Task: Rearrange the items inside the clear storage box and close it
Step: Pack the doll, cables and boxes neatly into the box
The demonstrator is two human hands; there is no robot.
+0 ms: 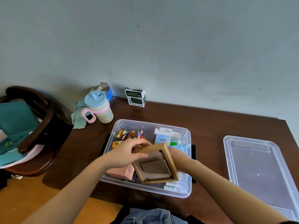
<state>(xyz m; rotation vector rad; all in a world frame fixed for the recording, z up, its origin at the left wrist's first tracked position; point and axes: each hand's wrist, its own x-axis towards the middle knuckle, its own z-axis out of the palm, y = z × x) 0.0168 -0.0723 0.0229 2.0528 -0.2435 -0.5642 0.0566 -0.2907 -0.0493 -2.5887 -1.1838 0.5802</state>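
The clear storage box [146, 124] stands open on the brown table. Over it, my left hand [125, 155] grips the upper left corner of a wooden picture frame [156, 167], held tilted with its brown back toward me. My right hand [174, 155] reaches behind the frame's right side and is mostly hidden; only the wrist and forearm show. Inside the box lie colourful picture cards [128, 135], a light blue Q88 box [162, 139], a pink box [123, 172] and small white packets [171, 185]. The clear lid [258, 167] lies flat to the right.
A pastel cup with a blue lid and pink handle [99, 109] stands at the back left by a green cloth [79, 113]. A green-and-white carton [135, 97] stands against the wall. A dark wooden chair [37, 126] with teal items sits left of the table.
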